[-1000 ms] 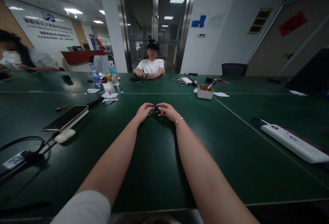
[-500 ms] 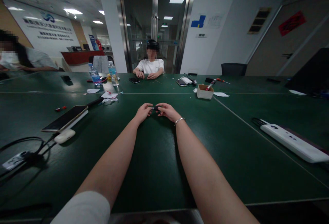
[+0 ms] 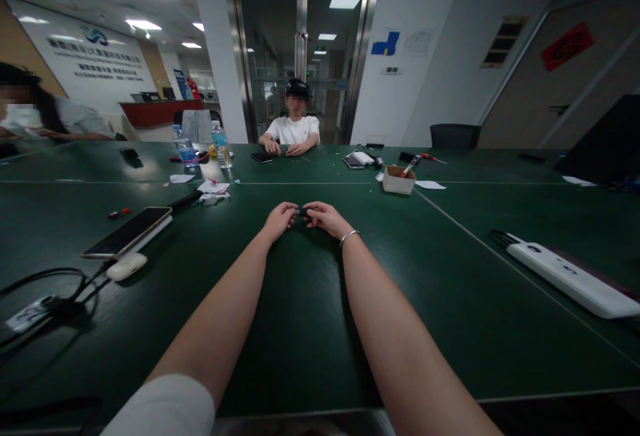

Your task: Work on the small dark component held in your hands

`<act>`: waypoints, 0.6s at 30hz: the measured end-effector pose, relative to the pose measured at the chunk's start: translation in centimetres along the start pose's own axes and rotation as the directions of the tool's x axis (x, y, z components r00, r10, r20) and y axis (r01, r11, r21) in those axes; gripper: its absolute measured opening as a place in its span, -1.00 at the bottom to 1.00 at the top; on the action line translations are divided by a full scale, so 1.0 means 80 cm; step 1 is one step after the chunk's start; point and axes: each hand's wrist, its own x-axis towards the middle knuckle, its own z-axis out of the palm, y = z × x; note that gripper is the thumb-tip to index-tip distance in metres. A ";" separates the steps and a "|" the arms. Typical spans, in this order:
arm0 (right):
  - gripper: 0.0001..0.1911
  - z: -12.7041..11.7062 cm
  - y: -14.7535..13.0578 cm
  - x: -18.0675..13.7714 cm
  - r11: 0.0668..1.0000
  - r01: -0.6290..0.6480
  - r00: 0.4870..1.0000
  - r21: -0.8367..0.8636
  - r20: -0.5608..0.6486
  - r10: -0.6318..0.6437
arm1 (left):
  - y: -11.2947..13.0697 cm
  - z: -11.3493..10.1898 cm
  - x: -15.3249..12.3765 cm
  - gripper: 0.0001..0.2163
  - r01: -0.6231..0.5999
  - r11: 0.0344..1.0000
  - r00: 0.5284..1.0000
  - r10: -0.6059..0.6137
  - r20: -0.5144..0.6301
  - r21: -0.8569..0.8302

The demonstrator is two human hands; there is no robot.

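Both arms stretch forward over the green table (image 3: 310,329). The left hand (image 3: 279,219) and right hand (image 3: 324,217) meet at their fingertips, each pinching an end of a small dark object (image 3: 301,211) held just above the tabletop between them; it is too small to identify. A phone (image 3: 127,231) lies well to the left, a white power strip (image 3: 570,278) far right.

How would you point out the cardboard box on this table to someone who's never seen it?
Start at the green table and look past the left hand and right hand, to the right. The box sits beside a white paper. It is the only open tan container, with a red-handled tool sticking out.
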 end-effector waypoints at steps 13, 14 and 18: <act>-0.80 -0.001 0.002 0.001 1.000 0.025 1.000 0.011 0.017 -0.025 | -0.005 0.002 0.002 -0.85 -0.017 1.000 1.000 0.017 -0.008 0.014; -0.80 -0.002 0.002 0.002 1.000 0.024 1.000 0.012 0.017 -0.024 | -0.005 0.002 0.002 -0.85 -0.010 1.000 1.000 0.011 -0.012 0.011; -0.80 -0.002 0.002 0.002 1.000 0.018 1.000 0.007 0.018 -0.018 | -0.004 0.002 0.002 -0.84 -0.007 1.000 1.000 0.007 -0.025 0.010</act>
